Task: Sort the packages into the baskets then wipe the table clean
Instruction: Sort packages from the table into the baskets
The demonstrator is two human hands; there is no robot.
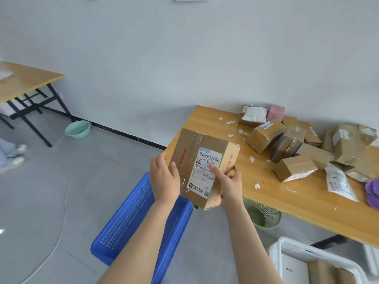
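Both hands, left hand [164,177] & right hand [230,184], grip cardboard box [205,167] label-up over blue basket [141,218], prob. reading label to sort it.

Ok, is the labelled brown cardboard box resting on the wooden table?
No, the left hand and right hand hold the cardboard box up off the wooden table.

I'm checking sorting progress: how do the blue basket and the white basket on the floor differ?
Contents: the white basket holds a white package and brown boxes; the blue basket shows none in its visible part. Place: the blue basket sits below the held box, the white basket by the table's near edge. Both are perforated plastic, on the floor.
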